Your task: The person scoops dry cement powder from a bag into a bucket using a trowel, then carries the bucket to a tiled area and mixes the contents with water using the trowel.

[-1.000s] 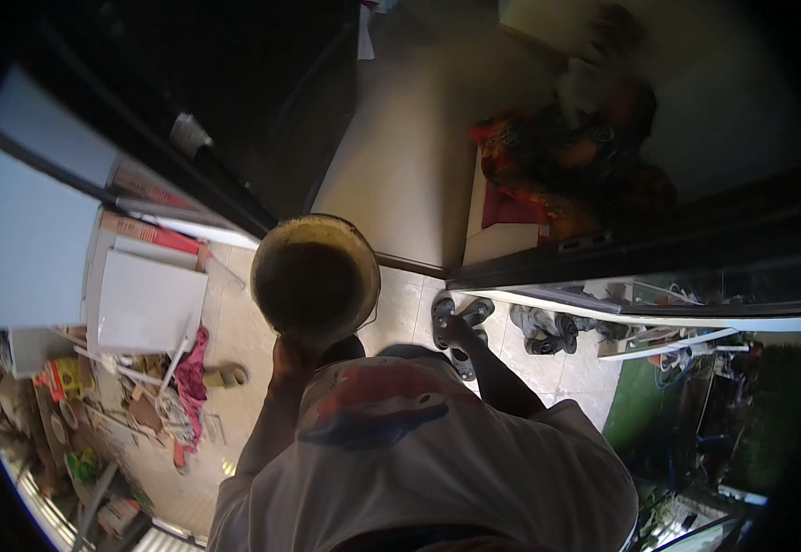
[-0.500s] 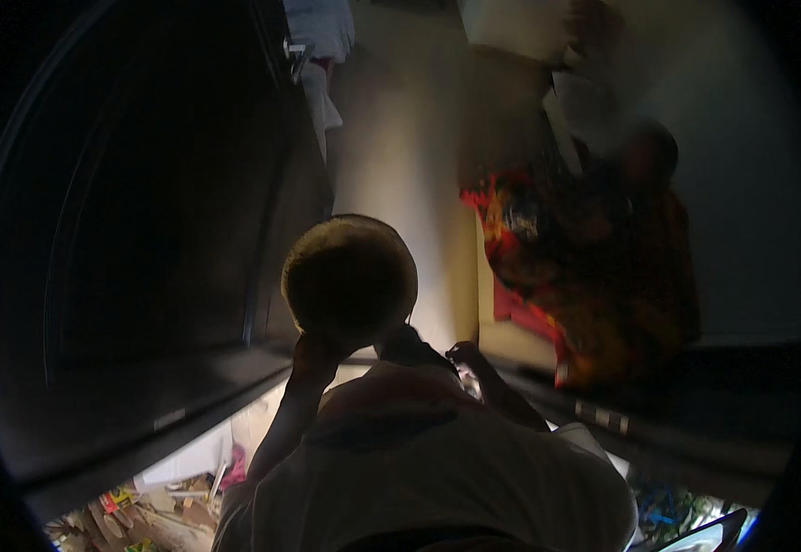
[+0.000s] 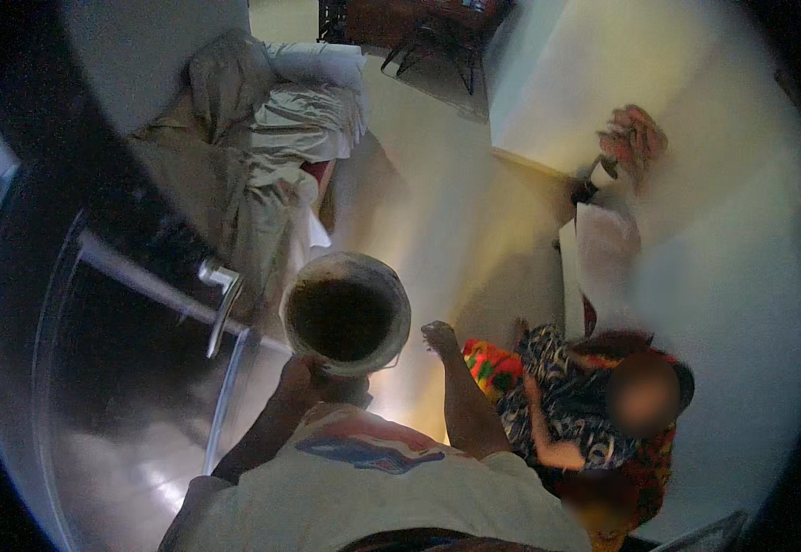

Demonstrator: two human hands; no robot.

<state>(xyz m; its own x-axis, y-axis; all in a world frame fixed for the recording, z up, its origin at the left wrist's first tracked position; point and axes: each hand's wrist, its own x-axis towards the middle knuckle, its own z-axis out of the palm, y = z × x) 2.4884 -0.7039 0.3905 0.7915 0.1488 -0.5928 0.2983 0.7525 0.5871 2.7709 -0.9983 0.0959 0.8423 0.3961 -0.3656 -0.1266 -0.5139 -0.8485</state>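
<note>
My left hand grips the near rim of a round, pale bucket-like container, held in front of my body. Its inside is dark, so I cannot tell what it contains. A thin line like a wire handle hangs at its near right side. To the right of the container, apart from it, my right hand is raised with its fingers curled in and nothing visible in them.
On the left stands a dark glossy door with a metal handle. Beyond lies a bed or couch with rumpled cloth. A person in patterned clothes sits close on my right by a pale wall. A dark table is at the back.
I have moved forward through the doorway into the lighter room. The door and seated person now lie nearer, and the bed shows. My right hand has risen forward; the container stays in my left.
</note>
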